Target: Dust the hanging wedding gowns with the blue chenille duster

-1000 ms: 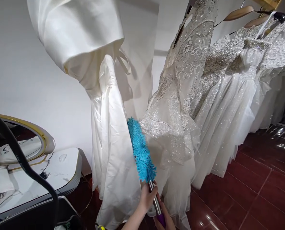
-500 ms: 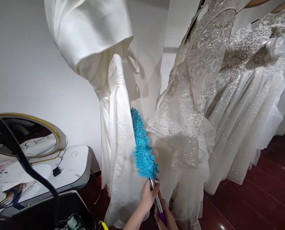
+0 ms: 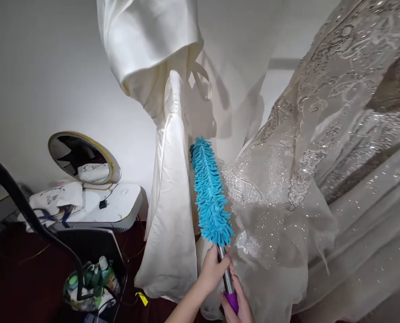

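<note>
A fluffy blue microfibre duster (image 3: 210, 193) with a metal and purple handle points up and away from me. My left hand (image 3: 213, 268) is wrapped round the metal shaft just under the blue head. Lower down, my right hand (image 3: 237, 301) grips the handle around its purple end. To the left of the duster hangs a plain white satin dress (image 3: 173, 197). A sparkling beaded gown (image 3: 270, 179) hangs at its right. The duster head lies between the two, close to both; whether it touches either one I cannot tell.
At left, a white vanity table (image 3: 119, 211) carries a gold-rimmed round mirror (image 3: 80, 157), a black charger (image 3: 103, 204) and a printed cloth bag (image 3: 56, 199). A black curved pole (image 3: 28, 211) crosses the left side above a patterned basket (image 3: 92, 287) of bottles. More gowns (image 3: 371, 215) fill the right.
The view has turned left and drawn nearer the gowns on the right. The duster head has come away from the white dress and shows more fully. Both hands still hold the handle.
</note>
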